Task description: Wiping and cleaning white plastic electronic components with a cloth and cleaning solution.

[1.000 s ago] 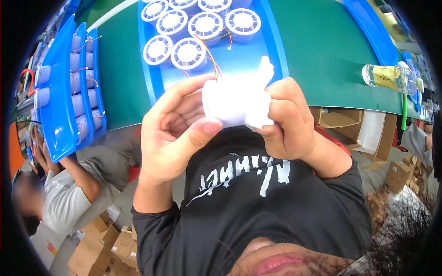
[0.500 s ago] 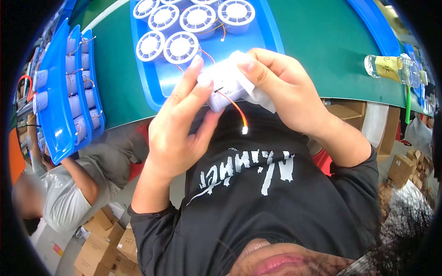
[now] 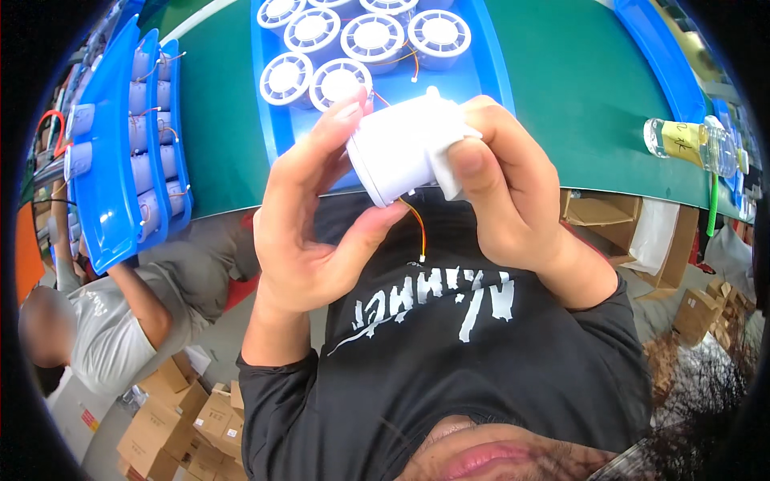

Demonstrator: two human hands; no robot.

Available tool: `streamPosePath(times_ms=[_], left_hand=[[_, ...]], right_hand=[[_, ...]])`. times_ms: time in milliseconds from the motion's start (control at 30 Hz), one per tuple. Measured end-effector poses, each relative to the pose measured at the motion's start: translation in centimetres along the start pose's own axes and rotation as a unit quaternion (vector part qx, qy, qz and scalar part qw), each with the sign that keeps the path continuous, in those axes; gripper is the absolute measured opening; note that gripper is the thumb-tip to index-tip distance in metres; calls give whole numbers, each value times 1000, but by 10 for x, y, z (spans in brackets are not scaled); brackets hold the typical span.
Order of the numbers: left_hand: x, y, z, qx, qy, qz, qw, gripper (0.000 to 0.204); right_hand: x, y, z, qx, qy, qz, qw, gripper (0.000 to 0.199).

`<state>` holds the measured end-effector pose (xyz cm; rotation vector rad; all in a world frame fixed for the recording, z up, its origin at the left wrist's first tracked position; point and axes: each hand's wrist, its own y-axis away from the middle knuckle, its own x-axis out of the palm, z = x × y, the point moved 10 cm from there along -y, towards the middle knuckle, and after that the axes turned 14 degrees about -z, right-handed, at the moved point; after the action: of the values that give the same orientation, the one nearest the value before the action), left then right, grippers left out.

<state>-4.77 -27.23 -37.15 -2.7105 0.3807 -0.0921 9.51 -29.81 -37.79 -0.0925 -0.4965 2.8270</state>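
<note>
Fingers (image 3: 353,108) of our left hand (image 3: 309,232) and right hand (image 3: 513,192) clamp together around the white cylindrical part (image 3: 397,152), raised close over the blue tray (image 3: 489,64) on the green tabletop (image 3: 585,88), seemingly for inspection, its orange wire (image 3: 417,228) dangling, wrists bent inward.

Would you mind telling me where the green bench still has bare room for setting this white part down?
Bare green bench lies between the middle blue tray and the bottle. A narrower strip runs between that tray and the left blue tray. Both trays are packed with white round parts and grey cylinders.
</note>
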Motion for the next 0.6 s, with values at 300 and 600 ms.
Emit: streamPosePath(times_ms=[300, 600], left_hand=[[-5, 7, 34, -258, 169, -53, 950, 65], [-12, -3, 18, -129, 115, -59, 983, 66]], right_hand=[[-3, 10, 24, -229, 138, -17, 964, 15], [-4, 4, 16, -117, 109, -25, 987, 13]])
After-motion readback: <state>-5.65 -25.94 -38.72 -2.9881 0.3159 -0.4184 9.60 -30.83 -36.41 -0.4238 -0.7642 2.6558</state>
